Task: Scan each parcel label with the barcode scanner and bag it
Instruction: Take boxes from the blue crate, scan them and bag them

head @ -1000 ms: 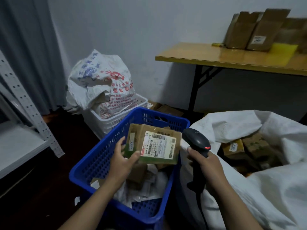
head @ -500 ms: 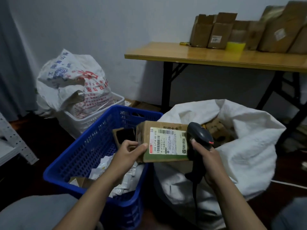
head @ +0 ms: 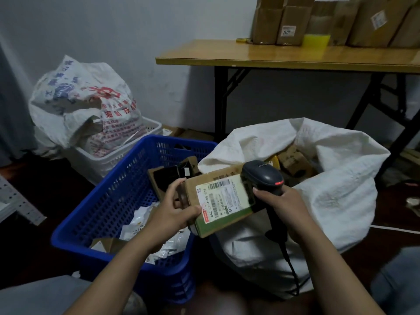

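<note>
Your left hand (head: 177, 212) holds the parcel (head: 211, 221) by its left end, fingers (head: 176, 189) curled over the edge, thumb pressed beside the label (head: 223, 198). Your right hand (head: 284, 205) grips the scanner (head: 263, 178), fingers wrapped round its handle. The scanner's head covers the label's right part; whether they touch, you cannot tell. The parcel sits between both hands, with the blue basket (head: 118, 196) left of your fingers and the open white sack (head: 341, 201) to their right.
</note>
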